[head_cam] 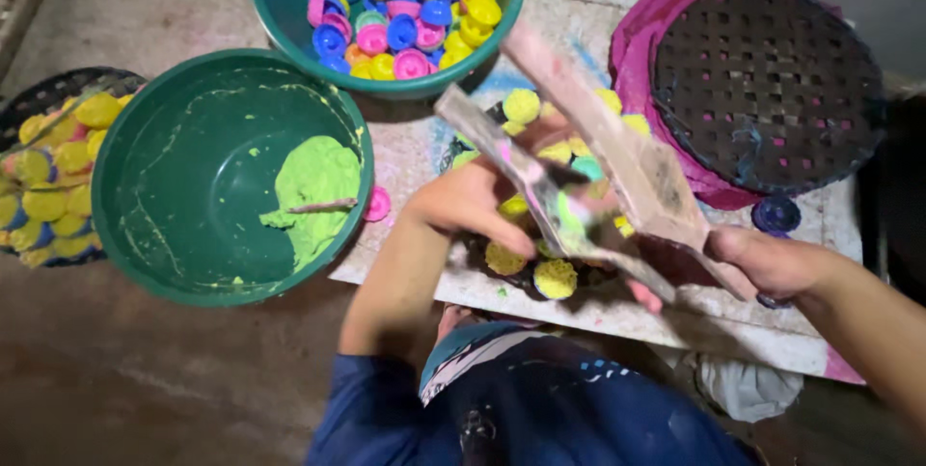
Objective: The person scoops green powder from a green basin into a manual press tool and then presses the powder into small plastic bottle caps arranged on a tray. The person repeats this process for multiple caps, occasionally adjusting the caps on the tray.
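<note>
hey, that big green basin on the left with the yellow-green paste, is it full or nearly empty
Nearly empty. The green basin holds only one lump of paste at its right side; elsewhere bare bottom and smeared walls show.

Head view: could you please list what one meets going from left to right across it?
Dark basket of yellow pieces → green basin with green paste → left hand → right hand holding a wooden paddle, under the dark woven lid.

A bowl of paste (231, 177) sits left of the board (579, 41), behind it a tub of caps (386, 13).
</note>
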